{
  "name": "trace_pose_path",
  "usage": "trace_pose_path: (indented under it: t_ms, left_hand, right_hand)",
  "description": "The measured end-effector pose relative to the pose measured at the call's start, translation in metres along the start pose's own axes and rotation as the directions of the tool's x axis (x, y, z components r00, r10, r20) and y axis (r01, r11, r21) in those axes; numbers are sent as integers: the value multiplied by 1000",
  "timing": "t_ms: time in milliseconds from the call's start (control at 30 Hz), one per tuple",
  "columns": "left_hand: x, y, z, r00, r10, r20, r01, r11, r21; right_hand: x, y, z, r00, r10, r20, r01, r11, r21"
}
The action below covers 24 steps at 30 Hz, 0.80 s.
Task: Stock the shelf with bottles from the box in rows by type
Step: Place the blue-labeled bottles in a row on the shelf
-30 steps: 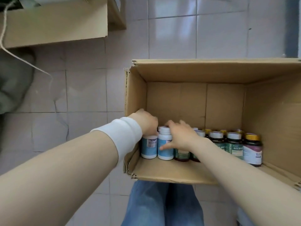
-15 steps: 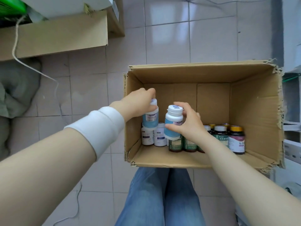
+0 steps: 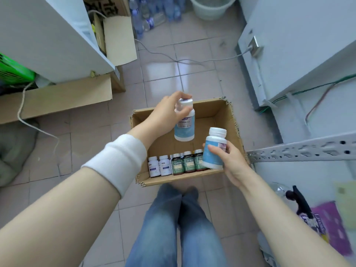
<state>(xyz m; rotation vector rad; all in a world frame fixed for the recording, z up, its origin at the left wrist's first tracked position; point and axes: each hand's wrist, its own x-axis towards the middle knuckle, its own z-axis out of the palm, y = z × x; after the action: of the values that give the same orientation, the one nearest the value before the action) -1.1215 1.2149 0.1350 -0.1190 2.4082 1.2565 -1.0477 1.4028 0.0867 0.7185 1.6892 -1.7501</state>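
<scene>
An open cardboard box (image 3: 234, 120) sits on the tiled floor in front of my knees. My left hand (image 3: 169, 110) grips a white bottle with a light blue label (image 3: 184, 126) by its cap, above the box. Lower and to the right, my right hand (image 3: 230, 160) holds a second blue-label bottle (image 3: 213, 149) by its body. Inside the box, along its near wall, stand two small white bottles (image 3: 159, 166) and three dark green-label bottles (image 3: 187, 163). A grey perforated metal shelf rail (image 3: 300, 151) juts in from the right.
A white cabinet (image 3: 48, 39) stands at the left with flattened cardboard (image 3: 57, 97) and a rope at its foot. White shelving and wires are at the right. A pale bucket (image 3: 212, 6) and plastic water bottles are at the far end. Purple packaging (image 3: 327, 224) lies bottom right.
Both hands went from grasping bottles in the box to lifting one blue-label bottle each up out of it. The view has pulled back and up, showing more of the room.
</scene>
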Motion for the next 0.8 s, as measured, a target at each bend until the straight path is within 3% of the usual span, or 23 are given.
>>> trace_pose_path:
  t_ms: [200,467,600,800]
  left_hand:
    - [-44,89,-3,983,175,58,-167,978,-128]
    - [-132,174,20,892,399,212,-341,902,-266]
    - [-193,213,42,798,481,364,-334,855,-398]
    - [-311,285,87,577,630,520,-396,773,-496]
  right_hand:
    - [-108,-22,-24,985,-82,-152,110,976,186]
    - [-258,-3,-39,906,-202,-372,366,816,448]
    - [-331,10,-50,857,-261,-445,463,770,440]
    - [-458,49,-79,675,-349,-650,669,661,340]
